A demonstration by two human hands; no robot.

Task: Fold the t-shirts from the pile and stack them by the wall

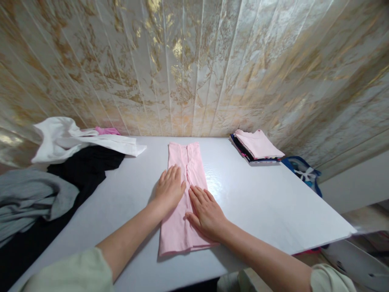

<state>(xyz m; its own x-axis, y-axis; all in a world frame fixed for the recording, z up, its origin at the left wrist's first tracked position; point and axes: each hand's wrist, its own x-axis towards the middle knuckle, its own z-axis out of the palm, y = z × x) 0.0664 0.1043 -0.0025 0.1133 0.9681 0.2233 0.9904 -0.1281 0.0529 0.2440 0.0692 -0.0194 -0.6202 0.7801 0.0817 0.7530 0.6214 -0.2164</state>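
A pink garment, folded into a long narrow strip, lies in the middle of the white table, running away from me. My left hand rests flat on its left half with fingers stretched out. My right hand lies flat on its right half, a little nearer to me, fingers also spread. Neither hand grips the cloth.
A stack of folded clothes with a pink piece on top sits at the back right. Unfolded white, black and grey garments are heaped on the left. A blue bag stands beyond the right edge. A gold-patterned wall closes the back.
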